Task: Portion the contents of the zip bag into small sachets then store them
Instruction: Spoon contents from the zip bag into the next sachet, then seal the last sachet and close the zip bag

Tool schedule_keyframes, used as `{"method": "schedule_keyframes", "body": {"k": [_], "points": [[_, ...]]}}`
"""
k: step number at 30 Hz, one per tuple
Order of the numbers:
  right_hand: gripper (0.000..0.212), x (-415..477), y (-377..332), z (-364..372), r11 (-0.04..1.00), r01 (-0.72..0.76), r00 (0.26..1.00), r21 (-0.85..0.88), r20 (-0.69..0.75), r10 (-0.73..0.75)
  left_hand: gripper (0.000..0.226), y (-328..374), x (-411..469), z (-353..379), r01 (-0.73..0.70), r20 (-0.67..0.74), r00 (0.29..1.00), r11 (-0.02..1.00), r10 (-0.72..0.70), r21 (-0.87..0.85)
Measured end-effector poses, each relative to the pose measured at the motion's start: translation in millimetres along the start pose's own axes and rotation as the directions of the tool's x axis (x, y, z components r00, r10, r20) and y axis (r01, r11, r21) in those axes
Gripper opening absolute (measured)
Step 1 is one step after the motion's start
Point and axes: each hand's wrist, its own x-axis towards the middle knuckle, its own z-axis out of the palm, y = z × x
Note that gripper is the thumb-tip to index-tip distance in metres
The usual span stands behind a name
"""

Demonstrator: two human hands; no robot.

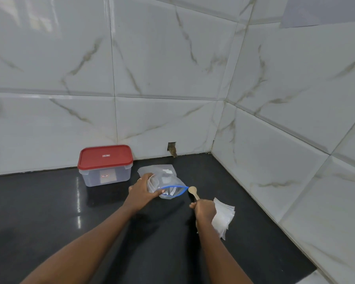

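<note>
Right hand (204, 209) curled round a wooden spoon (192, 190), beside the sachet stack (223, 216).
Left hand (140, 190) pinches the zip bag (168, 179) at its open mouth; red-lidded container (105, 173) at the back edge of the counter (49, 212).

The glossy black worktop (49, 212) carries a red-lidded clear container (105, 173) near its back edge, a zip bag (168, 181) toward the back right corner, and small sachets (223, 214) stacked near the right edge.

The handle of the wooden spoon (192, 191) vanishes inside the right hand (205, 210), which also covers part of the sachets (223, 216). Print on the container (105, 174) and the zip bag (168, 181) is too small to read.
</note>
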Motion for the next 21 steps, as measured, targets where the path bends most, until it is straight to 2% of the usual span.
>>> {"method": "schedule_keyframes", "body": {"k": [3, 6, 7, 10, 11, 13, 16, 17, 19, 21], "points": [[0.024, -2.3, 8.5, 12.6, 0.981, 0.06, 0.998, -0.182, 0.041, -0.054, 0.058, 4.0, -5.4, -1.0, -0.06, -0.054, 0.997, 0.988, 0.053, -0.144], [0.028, -9.2, 11.7, 19.8, 0.864, 0.161, 0.987, -0.477, 0.086, -0.136, 0.056, 22.7, -9.0, 2.5, -0.046, -0.121, 0.993, 0.914, -0.003, -0.404], [0.029, -10.3, 13.3, 22.1, 0.812, 0.199, 0.98, -0.549, 0.107, -0.168, 0.054, 29.1, -8.7, 4.4, -0.013, -0.113, 0.992, 0.863, -0.051, -0.505], [0.031, -8.9, 18.8, 26.5, 0.732, 0.253, 0.967, -0.632, 0.176, -0.182, 0.037, 43.4, -10.6, 11.0, 0.138, 0.06, 0.987, 0.611, -0.146, -0.779], [0.031, -8.2, 18.8, 26.9, 0.719, 0.264, 0.964, -0.643, 0.189, -0.185, 0.029, 49.8, -13.0, 12.2, 0.169, 0.103, 0.984, 0.561, -0.147, -0.81], [0.033, -6.0, 17.0, 26.2, 0.709, 0.272, 0.962, -0.651, 0.205, -0.182, 0.022, 55.2, -14.2, 16.4, 0.211, 0.149, 0.977, 0.557, -0.154, -0.804], [0.037, -0.6, 11.4, 19.6, 0.688, 0.278, 0.96, -0.671, 0.179, -0.214, 0.027, 61.0, -13.6, 20.1, 0.248, 0.181, 0.969, 0.636, -0.171, -0.731], [0.033, 2.1, 9.1, 15.5, 0.698, 0.293, 0.955, -0.654, 0.165, -0.246, 0.026, 61.8, -12.7, 22.1, 0.254, 0.178, 0.967, 0.627, -0.183, -0.737], [0.027, 5.8, 2.8, 6.1, 0.776, 0.353, 0.933, -0.523, 0.141, -0.33, 0.024, 62.3, -12.3, 24.1, 0.228, 0.157, 0.973, 0.596, -0.17, -0.77], [0.031, 1.3, -6.5, -5.0, 0.877, 0.415, 0.908, -0.241, 0.169, -0.383, 0.022, 67.0, -13.9, 24.9, 0.197, 0.155, 0.98, 0.582, -0.122, -0.789]]}}
